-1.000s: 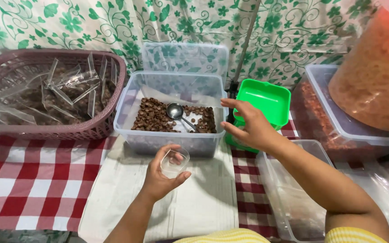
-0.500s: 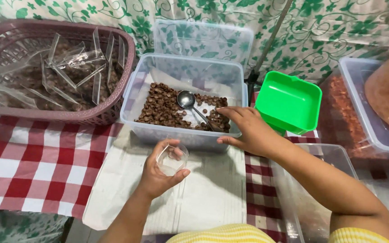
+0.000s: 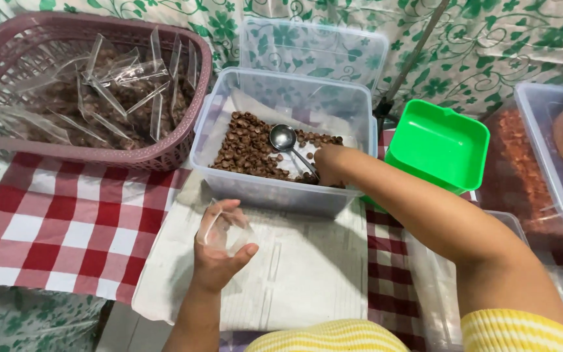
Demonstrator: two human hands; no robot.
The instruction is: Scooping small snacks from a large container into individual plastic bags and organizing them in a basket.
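Note:
My left hand holds a small clear plastic bag open above a white cloth, just in front of a clear plastic tub. The tub holds small brown nuts and a metal spoon. My right hand reaches down into the tub and closes on the spoon's handle; the bowl of the spoon rests on the nuts.
A pink basket of filled clear bags sits at the back left. A green tray stands right of the tub, a clear lid behind it. More clear containers with reddish food line the right side. A red checked tablecloth covers the table.
My right hand has moved from above the tub's right rim down into the tub and onto the spoon handle. The left hand has kept the bag in front of the tub.

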